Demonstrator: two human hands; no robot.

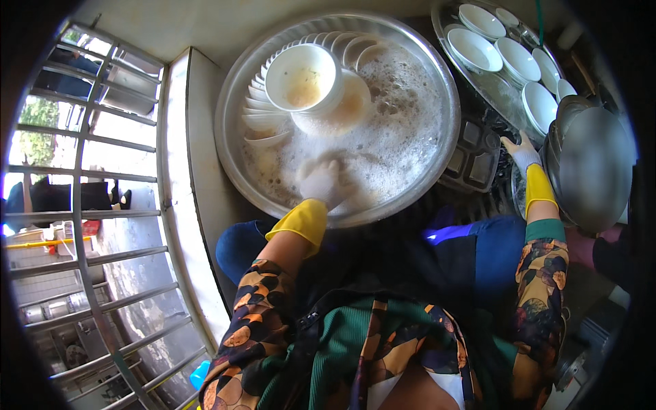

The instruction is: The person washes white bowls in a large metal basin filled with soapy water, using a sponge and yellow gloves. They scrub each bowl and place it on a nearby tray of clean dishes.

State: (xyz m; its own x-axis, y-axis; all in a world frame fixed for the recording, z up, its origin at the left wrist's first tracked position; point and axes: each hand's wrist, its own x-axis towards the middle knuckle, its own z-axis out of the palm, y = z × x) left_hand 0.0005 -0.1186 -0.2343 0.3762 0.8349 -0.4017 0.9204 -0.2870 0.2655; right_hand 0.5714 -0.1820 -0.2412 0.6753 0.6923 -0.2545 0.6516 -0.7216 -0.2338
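My left hand [323, 182], in a white glove with a yellow cuff, dips into the foam of a wide metal basin [450, 97]. Its fingers are blurred and partly sunk, so whether it holds anything is hidden. Ahead of it, a white bowl with yellowish residue [300, 77] rests on top of other bowls. Many thin white bowls [254, 110] stand on edge in a curved row along the basin's inner wall. On the right, my right hand [524, 152], gloved alike, has its fingers apart near the lower rim of a metal tray [484, 95]; nothing shows in its grasp.
White bowls [517, 59] stand in stacks on the tray. Compartment trays [471, 154] lie between basin and right hand. A stack of large round metal lids or pans [594, 169] stands close by my right wrist. Metal window bars [82, 174] and a white ledge [179, 154] flank the left side.
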